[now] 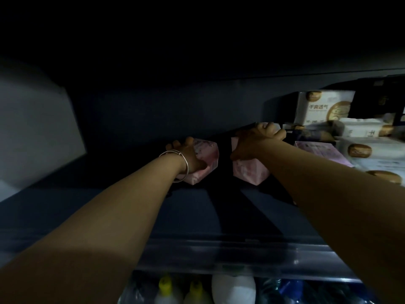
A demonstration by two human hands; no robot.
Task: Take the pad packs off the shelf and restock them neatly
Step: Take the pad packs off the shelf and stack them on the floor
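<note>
Each pink pack lies just beyond its hand: left hand [186, 154] grips left pack [206, 159], right hand [252, 143] clasps right pack [249, 172], fingers curled over both.

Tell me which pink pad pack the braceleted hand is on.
The left pink pack, gripped by the left hand, which wears the bracelet. The right hand rests on the other pink pack, nearer the white boxes.

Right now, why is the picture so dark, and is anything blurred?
Head view: the shelf recess is dim, its top nearly black; the arms throw shadows on it; the white boxes at right are brighter but smeared; the wide lens bends the edges.
</note>
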